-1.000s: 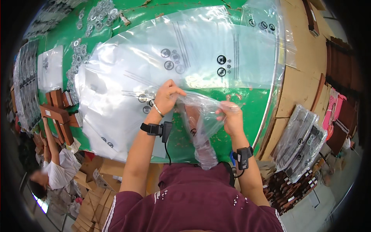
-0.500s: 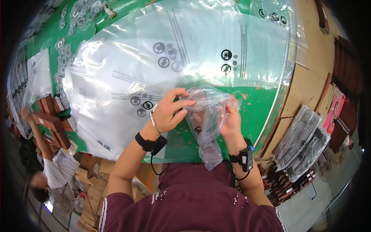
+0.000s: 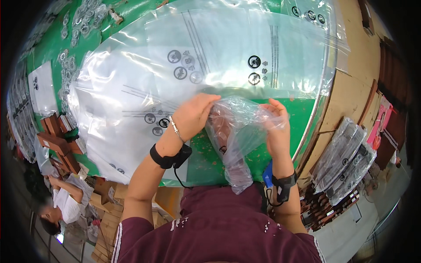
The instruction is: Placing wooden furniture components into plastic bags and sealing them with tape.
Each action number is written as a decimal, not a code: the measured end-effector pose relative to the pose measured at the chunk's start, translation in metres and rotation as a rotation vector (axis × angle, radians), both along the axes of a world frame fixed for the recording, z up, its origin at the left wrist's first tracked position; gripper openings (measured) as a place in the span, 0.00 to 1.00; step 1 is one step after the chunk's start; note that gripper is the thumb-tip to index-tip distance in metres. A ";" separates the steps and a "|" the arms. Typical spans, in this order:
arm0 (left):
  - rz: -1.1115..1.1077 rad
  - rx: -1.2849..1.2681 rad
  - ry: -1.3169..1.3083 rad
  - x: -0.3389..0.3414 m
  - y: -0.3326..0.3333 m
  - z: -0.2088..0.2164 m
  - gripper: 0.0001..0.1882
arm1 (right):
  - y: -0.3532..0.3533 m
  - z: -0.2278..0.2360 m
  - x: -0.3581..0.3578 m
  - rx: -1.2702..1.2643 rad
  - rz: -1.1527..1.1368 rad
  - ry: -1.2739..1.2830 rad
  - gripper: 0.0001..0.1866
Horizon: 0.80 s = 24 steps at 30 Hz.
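I seem to be spreading the clear bag [image 3: 239,125] between my parted hands: left hand [image 3: 193,115] pinching its edge, right hand [image 3: 278,136] against the film, grip unclear. Next probably calls for gentle tension.

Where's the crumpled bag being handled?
Head view, just right of centre: the crumpled bag is between the left hand and right hand, over the green table, its lower end overlapping the maroon shirt.

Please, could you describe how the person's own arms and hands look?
Both the left hand and right hand are ungloved. Each wrist wears a black strap with a dark device and black cable; a blue piece shows beside the right one. A thin, pale bracelet circles the left wrist. The short sleeves are maroon with white stripes.
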State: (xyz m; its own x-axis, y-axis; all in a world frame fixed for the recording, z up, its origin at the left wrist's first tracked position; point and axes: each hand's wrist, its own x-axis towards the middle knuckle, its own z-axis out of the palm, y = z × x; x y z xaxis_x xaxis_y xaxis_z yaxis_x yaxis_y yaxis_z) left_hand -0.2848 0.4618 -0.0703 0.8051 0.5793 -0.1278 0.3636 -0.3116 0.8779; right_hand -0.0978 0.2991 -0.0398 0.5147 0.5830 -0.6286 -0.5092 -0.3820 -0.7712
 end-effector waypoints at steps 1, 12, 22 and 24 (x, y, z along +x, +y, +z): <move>0.000 -0.001 0.001 0.002 0.001 -0.004 0.13 | 0.001 0.002 0.000 -0.001 0.000 0.001 0.29; 0.170 0.284 -0.062 0.014 0.004 -0.018 0.10 | 0.059 0.079 -0.008 -0.083 0.799 -1.053 0.40; -0.031 0.307 -0.196 0.004 0.016 -0.025 0.15 | 0.092 0.015 -0.001 -0.353 1.082 -0.867 0.21; -0.045 0.233 -0.162 0.003 0.020 -0.025 0.16 | 0.092 0.014 0.003 -0.385 1.122 -0.749 0.19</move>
State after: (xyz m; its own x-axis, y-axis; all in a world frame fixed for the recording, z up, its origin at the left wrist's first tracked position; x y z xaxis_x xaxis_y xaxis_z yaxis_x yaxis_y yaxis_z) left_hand -0.2818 0.4813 -0.0953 0.8296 0.5413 0.1371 0.2057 -0.5244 0.8263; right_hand -0.0943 0.3913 -0.0254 0.1755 0.7582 -0.6279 0.6845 -0.5524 -0.4757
